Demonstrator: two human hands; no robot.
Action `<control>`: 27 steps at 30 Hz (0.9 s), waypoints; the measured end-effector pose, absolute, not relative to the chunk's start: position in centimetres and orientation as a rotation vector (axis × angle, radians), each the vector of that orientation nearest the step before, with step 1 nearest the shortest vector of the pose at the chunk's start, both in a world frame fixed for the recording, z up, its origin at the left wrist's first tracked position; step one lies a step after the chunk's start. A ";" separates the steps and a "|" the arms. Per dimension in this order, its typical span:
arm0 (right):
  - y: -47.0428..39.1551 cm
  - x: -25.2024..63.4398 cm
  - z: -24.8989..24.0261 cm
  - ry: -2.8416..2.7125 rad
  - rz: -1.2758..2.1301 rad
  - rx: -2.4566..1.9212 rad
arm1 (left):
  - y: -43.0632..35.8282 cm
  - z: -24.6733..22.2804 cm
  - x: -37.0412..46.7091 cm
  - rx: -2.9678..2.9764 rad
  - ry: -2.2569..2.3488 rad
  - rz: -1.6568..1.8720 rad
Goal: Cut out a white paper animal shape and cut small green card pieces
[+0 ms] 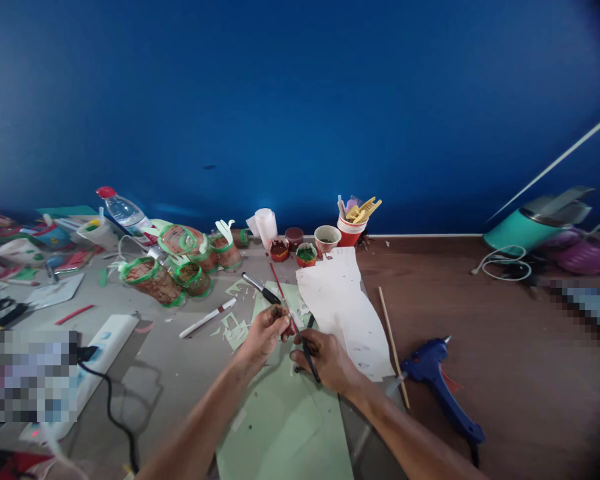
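Note:
My left hand is closed in a pinch over the green sheet, its fingertips around a small reddish piece that I cannot make out. Close beside it, my right hand grips a slim black-handled tool, whose upper end reaches toward the left fingertips. Dark smudges mark the fingers of both hands. Just beyond them lie a red paintbrush, a black-handled cutter and pale paper scraps. A creased white sheet spreads beside the right hand.
Paint cups and a red cup of tools stand along the blue wall. Green-rimmed brown jars are at left, near a power strip. On the right lie a wooden stick and a blue glue gun.

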State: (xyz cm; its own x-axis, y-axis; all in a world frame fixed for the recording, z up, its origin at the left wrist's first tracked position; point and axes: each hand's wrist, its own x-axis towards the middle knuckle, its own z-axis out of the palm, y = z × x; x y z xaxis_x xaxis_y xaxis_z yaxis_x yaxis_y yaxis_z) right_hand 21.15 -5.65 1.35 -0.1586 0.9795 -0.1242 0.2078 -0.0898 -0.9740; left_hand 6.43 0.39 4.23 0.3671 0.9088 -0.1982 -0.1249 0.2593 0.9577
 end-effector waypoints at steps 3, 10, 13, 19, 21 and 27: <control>-5.7 21.1 1.3 -1.437 1.319 -1.354 | 0.2 4.5 6.5 1.050 0.922 0.850; -5.6 21.1 1.6 -1.489 1.257 -1.374 | 0.1 4.3 6.7 1.014 0.883 0.853; -5.6 21.2 1.8 -1.509 1.271 -1.350 | 0.2 3.8 6.7 0.995 0.860 0.844; -5.7 21.4 1.6 -1.514 1.279 -1.292 | 0.3 3.7 6.6 1.023 0.886 0.842; -5.8 21.3 1.5 -1.495 1.285 -1.302 | 0.4 3.7 6.5 1.047 0.923 0.848; -5.7 21.2 1.5 -1.460 1.313 -1.313 | 0.7 3.7 6.3 1.105 0.962 0.884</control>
State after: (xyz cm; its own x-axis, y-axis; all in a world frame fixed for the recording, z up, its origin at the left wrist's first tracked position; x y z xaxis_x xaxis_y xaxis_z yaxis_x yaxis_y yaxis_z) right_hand 21.25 -5.69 1.47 -0.1828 0.9786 -0.0946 0.1971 -0.0577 -0.9787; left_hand 6.30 0.70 3.73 0.3359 0.9253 -0.1763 -0.0975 0.2203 0.9705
